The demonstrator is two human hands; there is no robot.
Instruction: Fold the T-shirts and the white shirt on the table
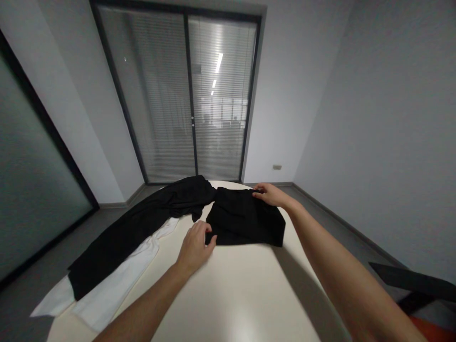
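Note:
A folded black garment (pixel 245 218) lies across the far part of the pale table (pixel 228 289). At its near left corner is my left hand (pixel 197 242), thumb and fingers curled round the cloth edge. My right hand (pixel 269 194) is at the far right edge of the same garment, its fingers pinching the cloth. Part of the right fingertips is hidden by the fabric.
Long black clothing (pixel 142 218) lies along the table's left side, over white clothing (pixel 124 275) that hangs past the edge. A dark chair part (pixel 413 278) stands at the lower right. Glass doors with blinds (pixel 178 95) are beyond the table.

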